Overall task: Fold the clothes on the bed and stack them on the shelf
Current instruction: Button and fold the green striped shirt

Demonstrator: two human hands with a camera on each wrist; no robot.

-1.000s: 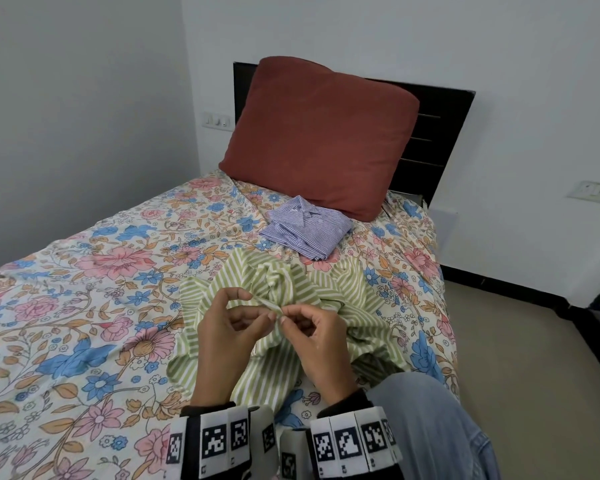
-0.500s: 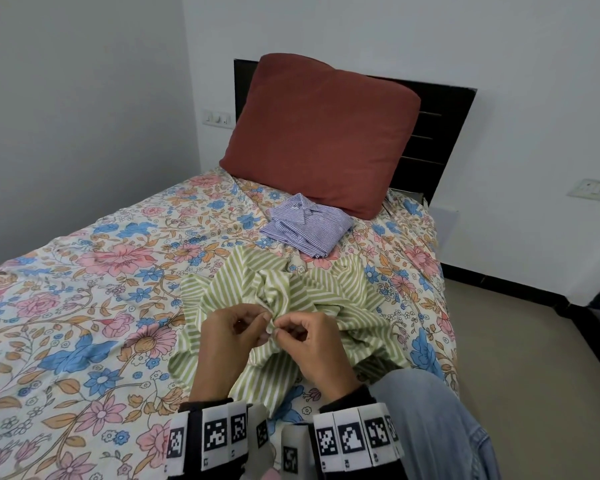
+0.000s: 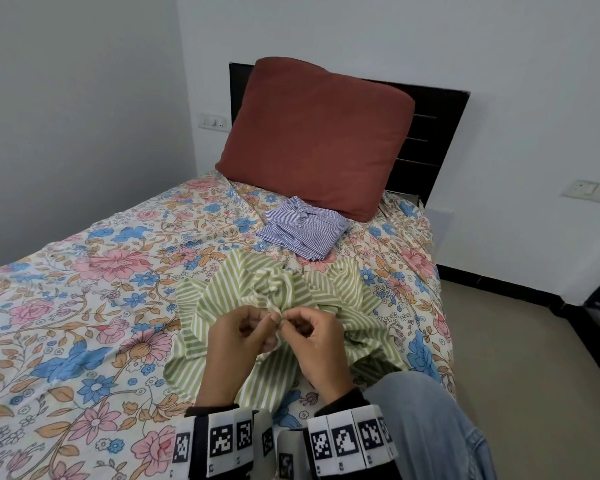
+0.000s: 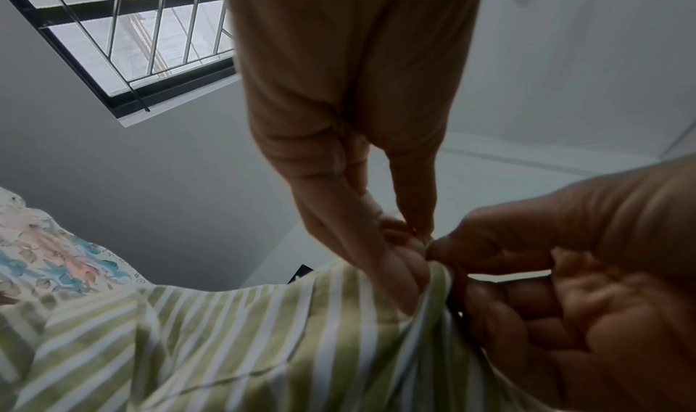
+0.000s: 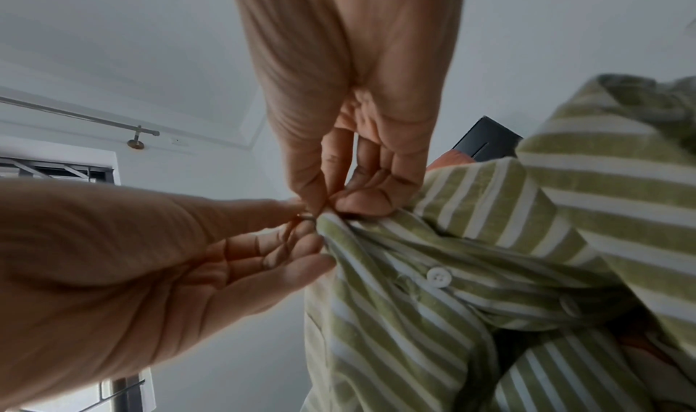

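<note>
A crumpled green-and-white striped cotton shirt (image 3: 274, 306) lies bunched near the foot of the bed (image 3: 84, 306), which is covered by a floral sheet, and both hands meet over its front edge. The left hand (image 3: 243, 329) pinches the fabric edge between thumb and forefinger, its other fingers curled behind the cloth; the right hand (image 3: 317, 341) pinches the same spot from the other side, fingertips nearly touching the left's. In the right wrist view a small white button (image 5: 438, 277) sits fastened on the placket just below the pinch, so the hands are most likely doing up the next button: the cloth is held taut and lifted off the bed so that a button can be pushed through its hole, though the button being worked is hidden between the fingers. Buttoning first probably keeps the front panels aligned for a neat fold. Farther up the bed, well apart from the hands, a folded blue-and-white striped shirt (image 3: 302, 230) rests just in front of a rust-red pillow (image 3: 312, 136) leaning on the dark headboard (image 3: 430, 133), apparently waiting to be carried over. No shelf is in view.
</note>
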